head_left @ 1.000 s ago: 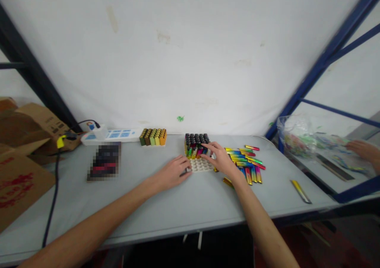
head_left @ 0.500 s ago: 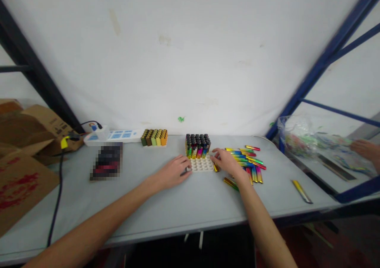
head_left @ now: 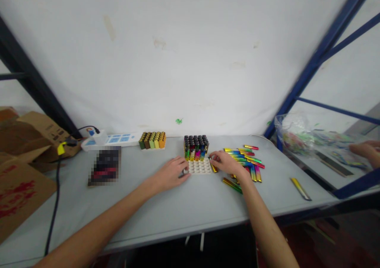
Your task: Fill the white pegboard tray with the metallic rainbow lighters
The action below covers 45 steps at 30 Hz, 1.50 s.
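Note:
My left hand (head_left: 172,173) rests at the left end of a white tray (head_left: 198,166) with rows of round holes, its fingers and thumb closed about the edge. My right hand (head_left: 225,163) is at the tray's right end, fingers curled around a shiny gold lighter (head_left: 214,168) that slants beside the tray; its grip is partly hidden. Directly behind the white tray stands a block of upright lighters (head_left: 196,147) with black tops and bright metallic bodies. A loose pile of shiny multicoloured lighters (head_left: 245,161) lies to the right, partly behind my right hand.
A second block of green-to-orange lighters (head_left: 152,140) stands near the wall beside a power strip (head_left: 118,139). At left are a blurred-out dark item (head_left: 105,166), a cable and a cardboard box (head_left: 23,192). One lighter (head_left: 301,189) lies far right. Another person's hand (head_left: 366,151) shows beyond the blue frame.
The whole view has shifted slightly. My two hands stay at the ends of the white tray, the right fingers a little lower around the gold lighter.

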Available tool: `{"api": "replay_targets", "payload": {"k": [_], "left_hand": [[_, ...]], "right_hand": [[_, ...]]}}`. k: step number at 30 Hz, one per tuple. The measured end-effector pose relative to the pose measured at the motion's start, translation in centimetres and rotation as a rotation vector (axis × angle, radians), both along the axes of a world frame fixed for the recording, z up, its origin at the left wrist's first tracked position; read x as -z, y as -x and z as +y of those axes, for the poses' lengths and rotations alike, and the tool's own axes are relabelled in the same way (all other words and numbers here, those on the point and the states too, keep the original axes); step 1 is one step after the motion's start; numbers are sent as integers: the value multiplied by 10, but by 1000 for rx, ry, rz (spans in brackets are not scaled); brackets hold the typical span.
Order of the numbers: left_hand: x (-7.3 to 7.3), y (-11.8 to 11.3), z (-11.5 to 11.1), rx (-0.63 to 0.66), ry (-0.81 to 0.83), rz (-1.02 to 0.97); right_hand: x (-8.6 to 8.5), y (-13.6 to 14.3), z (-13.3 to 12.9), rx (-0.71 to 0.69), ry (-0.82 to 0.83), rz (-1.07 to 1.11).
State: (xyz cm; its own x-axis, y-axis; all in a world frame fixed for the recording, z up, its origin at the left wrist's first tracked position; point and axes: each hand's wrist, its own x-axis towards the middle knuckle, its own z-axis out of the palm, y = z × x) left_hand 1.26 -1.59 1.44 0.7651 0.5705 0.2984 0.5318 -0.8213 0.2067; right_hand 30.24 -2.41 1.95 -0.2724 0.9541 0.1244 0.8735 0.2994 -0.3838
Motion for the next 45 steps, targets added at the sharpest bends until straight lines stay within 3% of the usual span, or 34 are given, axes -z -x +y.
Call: {"api": "replay_targets", "payload": {"k": [8,12,17,22,27,37,45], "left_hand": [[0,1,1,-22,-19,16],[0,1,-1,-21,-26,22],[1,0,-1,-24,-25,28],[6,0,2,30,-11,-25],[9,-1,2,43,1,-52],[8,0,2,59,23,-83],[7,-2,1,33,13,-47]], "right_hand": [[2,4,-2,4,7,49],[2,2,2,30,-107,115],[-5,2,4,15,-284,368],[1,13,5,-63,-169,637],[12,15,10,-68,-144,592],[5,11,7,-142,-14,599],[5,7,7,-122,-77,228]]}}
